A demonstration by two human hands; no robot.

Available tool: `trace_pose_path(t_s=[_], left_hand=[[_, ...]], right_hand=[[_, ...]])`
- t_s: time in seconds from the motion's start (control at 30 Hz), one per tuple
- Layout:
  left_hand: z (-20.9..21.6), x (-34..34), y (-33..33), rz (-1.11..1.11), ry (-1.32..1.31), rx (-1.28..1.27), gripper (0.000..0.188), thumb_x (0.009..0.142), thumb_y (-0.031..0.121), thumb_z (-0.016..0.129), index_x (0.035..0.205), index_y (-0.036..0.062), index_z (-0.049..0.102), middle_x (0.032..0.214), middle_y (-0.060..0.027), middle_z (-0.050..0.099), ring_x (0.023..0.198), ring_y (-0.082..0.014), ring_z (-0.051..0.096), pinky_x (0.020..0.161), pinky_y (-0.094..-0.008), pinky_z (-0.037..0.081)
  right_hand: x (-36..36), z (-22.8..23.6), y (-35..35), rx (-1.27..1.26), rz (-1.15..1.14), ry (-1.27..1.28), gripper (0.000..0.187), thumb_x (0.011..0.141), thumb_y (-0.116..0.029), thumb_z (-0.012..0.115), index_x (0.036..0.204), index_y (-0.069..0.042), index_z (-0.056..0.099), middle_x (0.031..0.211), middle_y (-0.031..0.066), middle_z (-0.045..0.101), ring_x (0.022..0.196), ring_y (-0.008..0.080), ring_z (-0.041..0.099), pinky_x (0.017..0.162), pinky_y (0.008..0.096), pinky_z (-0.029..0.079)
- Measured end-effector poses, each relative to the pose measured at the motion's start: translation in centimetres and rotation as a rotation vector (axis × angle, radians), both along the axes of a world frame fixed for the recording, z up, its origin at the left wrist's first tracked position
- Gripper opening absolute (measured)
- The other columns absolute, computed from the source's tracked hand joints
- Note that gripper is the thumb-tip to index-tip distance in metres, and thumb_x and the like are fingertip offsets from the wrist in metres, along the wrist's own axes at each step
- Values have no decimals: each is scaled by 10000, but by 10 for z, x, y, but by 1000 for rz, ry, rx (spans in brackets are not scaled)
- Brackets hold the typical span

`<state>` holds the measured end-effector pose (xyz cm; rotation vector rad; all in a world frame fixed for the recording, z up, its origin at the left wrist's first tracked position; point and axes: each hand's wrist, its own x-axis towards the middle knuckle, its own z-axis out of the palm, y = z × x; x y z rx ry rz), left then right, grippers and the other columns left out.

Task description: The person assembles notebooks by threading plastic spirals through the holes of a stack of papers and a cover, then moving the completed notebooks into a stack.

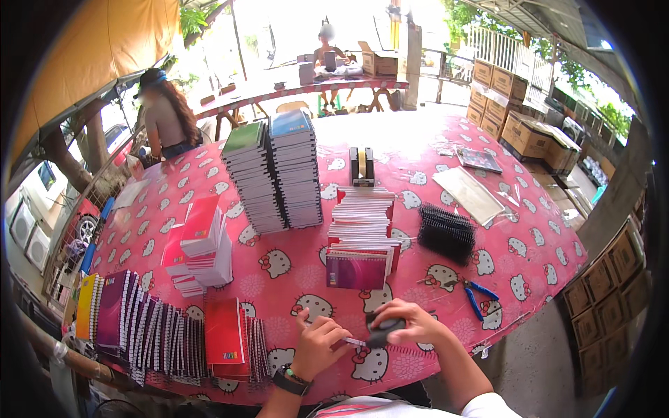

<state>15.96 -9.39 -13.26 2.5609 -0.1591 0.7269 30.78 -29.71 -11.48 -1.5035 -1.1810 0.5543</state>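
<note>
Near the table's front edge, my left hand (323, 346) is closed on a thin, pale, flat-edged piece (355, 342), seen nearly edge-on. My right hand (412, 324) is closed around a dark, rounded object (385, 334) whose kind I cannot make out. The two held things meet or overlap between my hands. Just beyond them sits a row of small notebooks (359, 268), a purple cover in front. To the right lie a bundle of black spiral binding coils (447, 233) and blue-handled pliers (479, 298).
Spiral notebooks stand in rows (226, 333) at the left front. Tall notebook stacks (296, 167) rise behind, beside red-covered ones (201, 233). A tape dispenser (362, 167) and a cream sheet (468, 194) lie farther back. Two people sit beyond; cardboard boxes (496, 97) are piled right.
</note>
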Motion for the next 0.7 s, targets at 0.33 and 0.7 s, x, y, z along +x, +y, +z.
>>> trace_pose_path(t_s=[0.33, 0.7], left_hand=[[8, 7, 0, -3, 87, -101, 300, 629, 252, 810, 875, 174, 657, 734, 46, 629, 839, -142, 603, 1038, -512, 208], [-4, -4, 7, 24, -7, -44, 352, 647, 257, 810, 950, 188, 645, 735, 50, 630, 817, -135, 607, 1028, -502, 221]], right_hand=[[-10, 22, 14, -122, -1, -281, 455, 663, -439, 778, 930, -79, 703, 968, 123, 629, 956, 285, 543, 853, 394, 438], [16, 2, 32, -250, 48, -63, 492, 701, -467, 746, 984, -68, 691, 1038, 133, 621, 1031, 285, 534, 929, 391, 404]])
